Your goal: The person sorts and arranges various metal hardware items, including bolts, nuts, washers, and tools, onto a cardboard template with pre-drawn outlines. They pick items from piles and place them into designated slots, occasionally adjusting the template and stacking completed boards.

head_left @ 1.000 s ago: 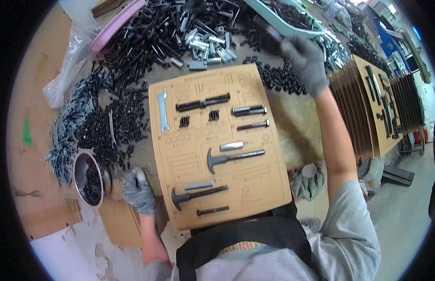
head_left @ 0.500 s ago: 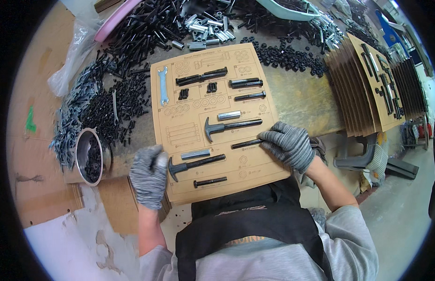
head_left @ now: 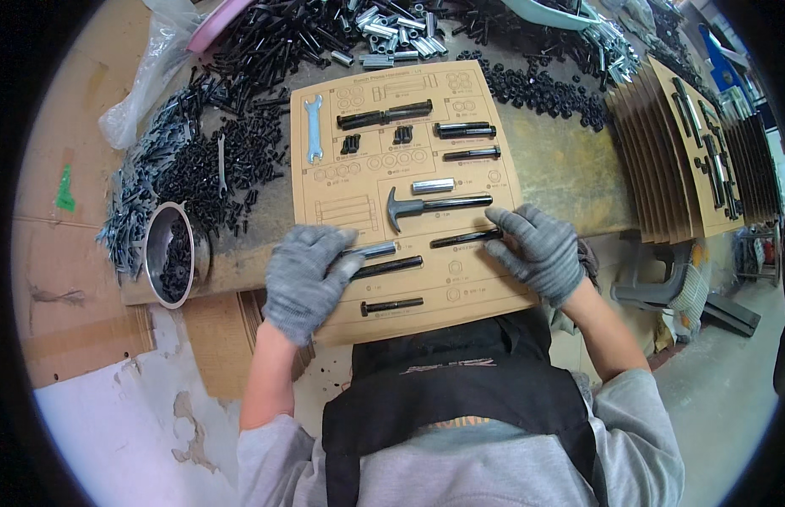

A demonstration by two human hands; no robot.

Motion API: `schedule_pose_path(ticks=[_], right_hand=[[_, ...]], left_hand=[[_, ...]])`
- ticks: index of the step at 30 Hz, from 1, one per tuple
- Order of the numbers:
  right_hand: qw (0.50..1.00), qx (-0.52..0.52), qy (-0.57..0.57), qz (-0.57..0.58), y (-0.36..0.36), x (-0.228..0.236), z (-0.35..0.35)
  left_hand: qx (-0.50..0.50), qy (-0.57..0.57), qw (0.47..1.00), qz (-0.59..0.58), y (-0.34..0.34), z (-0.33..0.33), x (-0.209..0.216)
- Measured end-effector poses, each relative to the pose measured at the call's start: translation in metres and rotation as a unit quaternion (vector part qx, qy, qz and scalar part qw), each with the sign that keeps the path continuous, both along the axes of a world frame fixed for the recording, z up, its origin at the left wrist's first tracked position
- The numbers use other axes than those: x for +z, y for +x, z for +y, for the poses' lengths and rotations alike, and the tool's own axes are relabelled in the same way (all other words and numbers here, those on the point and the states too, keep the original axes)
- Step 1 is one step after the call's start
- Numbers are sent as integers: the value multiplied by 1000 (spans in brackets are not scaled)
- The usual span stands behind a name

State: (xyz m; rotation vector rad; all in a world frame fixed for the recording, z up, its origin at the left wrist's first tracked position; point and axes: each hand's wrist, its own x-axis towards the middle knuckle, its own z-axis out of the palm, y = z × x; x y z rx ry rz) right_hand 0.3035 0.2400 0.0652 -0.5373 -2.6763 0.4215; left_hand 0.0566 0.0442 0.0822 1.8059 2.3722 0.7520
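A brown cardboard sheet (head_left: 325, 304) with printed outlines lies in front of me, carrying metal hardware. My left hand (head_left: 308, 275), gloved in grey, is over its left edge with thumb and fingers apart. It covers the head of a black lower bolt (head_left: 388, 266) and one end of a silver sleeve (head_left: 374, 249). My gloved right hand (head_left: 540, 253) is open at the right edge, fingertips either side of the end of a black bolt (head_left: 460, 239). Above lie a hook-headed bolt (head_left: 443, 204), another silver sleeve (head_left: 433, 186) and a wrench (head_left: 314, 127). Another bolt (head_left: 392, 306) lies lowest.
Left are a metal bowl (head_left: 170, 253) of black parts and heaps of small black bolts (head_left: 190, 169). Black nuts (head_left: 548, 93) and silver sleeves (head_left: 401, 35) are heaped behind the sheet. Upright cardboard sheets (head_left: 654, 160) stand at the right.
My left hand has moved up and right, from beside the sheet onto the lower hook-headed bolt. The right hand's fingers have spread at the black bolt's end. The view has shifted slightly.
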Motion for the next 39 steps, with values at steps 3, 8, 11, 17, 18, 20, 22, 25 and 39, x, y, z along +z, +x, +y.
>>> schedule_pose_path(ticks=[3, 8, 11, 17, 18, 20, 22, 25, 39], right_hand=[[999, 34, -19, 2, -7, 10, -12], [988, 101, -38, -106, -52, 7, -45], [984, 104, -42, -142, -61, -2, -47], [979, 105, -59, -163, -68, 10, -48], [979, 104, -62, -163, -66, 10, -46], [984, 84, -71, -139, -64, 17, -44], [994, 65, -75, -52, -63, 26, -32], [993, 8, -110, 34, -59, 33, -9], [978, -28, -177, 107, -64, 28, -1]], left_hand=[[73, 48, 995, -54, -9, -28, -3], [46, 45, 997, -46, -4, -53, -9], [48, 7, 998, -31, 1, -57, -15], [57, 12, 993, -105, -11, -62, -15], [65, 20, 987, -146, -17, -63, -16], [98, 60, 988, -103, -37, -71, -9], [193, 127, 969, -81, -84, -84, 3], [387, 41, 921, -17, -167, -131, 5], [226, -252, 939, -58, -255, -146, 8]])
